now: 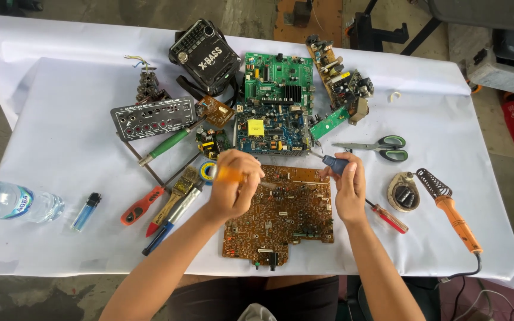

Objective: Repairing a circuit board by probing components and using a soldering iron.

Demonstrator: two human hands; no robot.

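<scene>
A large brown circuit board [292, 223] lies on the white sheet in front of me. My left hand [233, 184] grips an orange-handled tool [228, 174], its tip reaching the board's upper left part. At the board's upper right corner my right hand [349, 187] holds a small dark blue tool [334, 163] with a thin metal tip pointing up and left. Both hands rest over the board's top edge.
Green and blue circuit boards [275, 107], a black radio [204, 54] and a panel [153, 117] lie beyond. Screwdrivers and a brush [171, 199] are at left, with a lighter [86, 211] and water bottle [13, 202]. Scissors [382, 147], a soldering iron [453, 214] and a red screwdriver [388, 217] are at right.
</scene>
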